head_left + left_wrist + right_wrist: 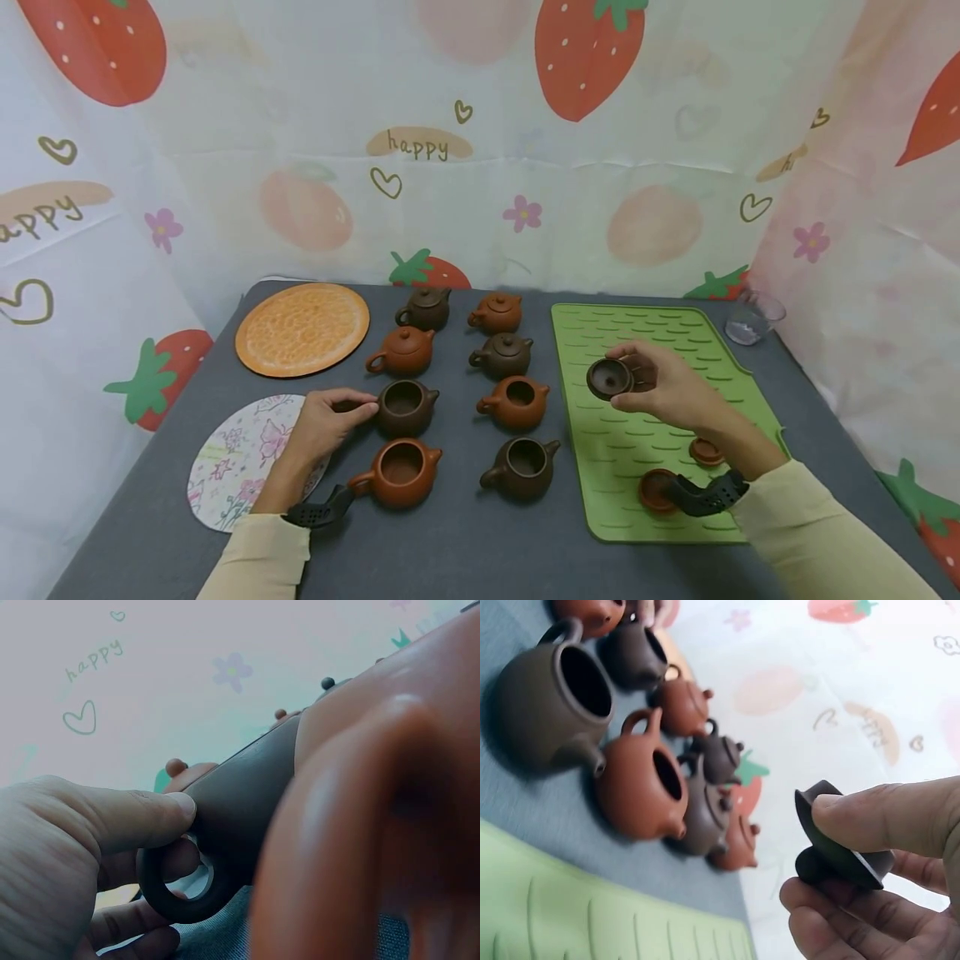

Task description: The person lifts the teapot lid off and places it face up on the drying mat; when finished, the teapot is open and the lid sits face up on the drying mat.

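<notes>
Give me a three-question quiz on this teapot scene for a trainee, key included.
1. Fill in: the left hand grips a lidless dark brown teapot by its ____.
2. True or false: the right hand holds a glass cup.
3. How many lidded teapots stand on the gray tabletop?

Key:
1. Handle.
2. False; it holds a dark brown teapot lid.
3. Four.
</notes>
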`<state>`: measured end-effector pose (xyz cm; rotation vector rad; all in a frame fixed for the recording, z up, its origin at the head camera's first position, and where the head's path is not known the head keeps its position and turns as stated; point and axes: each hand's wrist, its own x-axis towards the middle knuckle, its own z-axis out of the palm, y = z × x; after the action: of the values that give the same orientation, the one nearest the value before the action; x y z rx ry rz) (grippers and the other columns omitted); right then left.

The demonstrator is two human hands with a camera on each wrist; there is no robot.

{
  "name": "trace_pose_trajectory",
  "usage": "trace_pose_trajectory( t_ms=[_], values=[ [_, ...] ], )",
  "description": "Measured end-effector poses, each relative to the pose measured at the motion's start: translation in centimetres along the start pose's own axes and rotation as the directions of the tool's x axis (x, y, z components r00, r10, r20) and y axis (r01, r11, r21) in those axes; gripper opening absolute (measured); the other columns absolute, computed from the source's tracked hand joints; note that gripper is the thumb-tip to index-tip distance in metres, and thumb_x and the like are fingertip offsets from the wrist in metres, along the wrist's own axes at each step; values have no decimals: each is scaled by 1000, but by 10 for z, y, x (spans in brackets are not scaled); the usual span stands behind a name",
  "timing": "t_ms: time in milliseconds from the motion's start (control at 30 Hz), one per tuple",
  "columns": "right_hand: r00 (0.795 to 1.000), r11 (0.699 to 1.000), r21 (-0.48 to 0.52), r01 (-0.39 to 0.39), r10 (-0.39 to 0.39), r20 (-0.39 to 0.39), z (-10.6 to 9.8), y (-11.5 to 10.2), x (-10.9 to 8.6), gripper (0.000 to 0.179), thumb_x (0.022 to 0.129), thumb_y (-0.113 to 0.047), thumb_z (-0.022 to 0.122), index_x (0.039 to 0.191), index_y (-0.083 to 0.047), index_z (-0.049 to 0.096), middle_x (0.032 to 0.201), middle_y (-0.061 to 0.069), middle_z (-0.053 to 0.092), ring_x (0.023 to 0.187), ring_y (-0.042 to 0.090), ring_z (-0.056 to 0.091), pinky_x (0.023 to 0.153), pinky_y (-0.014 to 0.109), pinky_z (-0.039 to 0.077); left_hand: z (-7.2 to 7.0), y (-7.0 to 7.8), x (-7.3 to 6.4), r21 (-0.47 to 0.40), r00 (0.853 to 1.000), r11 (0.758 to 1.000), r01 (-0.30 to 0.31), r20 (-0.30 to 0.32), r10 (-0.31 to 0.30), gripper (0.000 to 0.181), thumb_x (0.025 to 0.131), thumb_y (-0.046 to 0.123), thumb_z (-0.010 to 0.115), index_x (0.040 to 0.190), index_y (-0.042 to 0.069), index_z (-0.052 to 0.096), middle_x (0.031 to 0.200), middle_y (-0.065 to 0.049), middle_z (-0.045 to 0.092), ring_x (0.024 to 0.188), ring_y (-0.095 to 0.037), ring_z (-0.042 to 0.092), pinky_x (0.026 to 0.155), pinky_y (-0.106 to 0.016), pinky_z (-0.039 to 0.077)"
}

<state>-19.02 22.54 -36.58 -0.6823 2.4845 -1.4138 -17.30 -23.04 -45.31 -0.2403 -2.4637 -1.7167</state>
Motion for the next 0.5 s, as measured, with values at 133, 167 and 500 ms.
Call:
trace_pose_trajectory(
  t_ms=[133,167,500],
  values=[
    [999,999,-21,-26,27,39,-5,7,-5,53,85,-3,74,131,1,48,113,17,59,100,28,62,75,36,53,0,1,0,9,1000,1000,1,-1,-1,14,86,0,72,97,-9,73,92,-20,70,83,-22,61,67,-21,46],
    [998,999,-34,-32,33,43,-6,8,-6,53,85,-4,74,131,0,49,113,16,59,100,27,62,75,35,53,0,1,0,12,1000,1000,1,-1,-1,14,86,0,72,97,-9,73,92,-20,70,84,-23,61,67,-21,46],
    [988,996,-72,-56,66,141,-12,24,-15,52,84,-2,74,128,5,48,111,19,60,94,29,61,70,35,52,1,-9,2,9,1000,1000,-11,-1,11,14,86,2,73,96,-8,73,91,-18,70,82,-15,60,68,-21,46]
  ],
)
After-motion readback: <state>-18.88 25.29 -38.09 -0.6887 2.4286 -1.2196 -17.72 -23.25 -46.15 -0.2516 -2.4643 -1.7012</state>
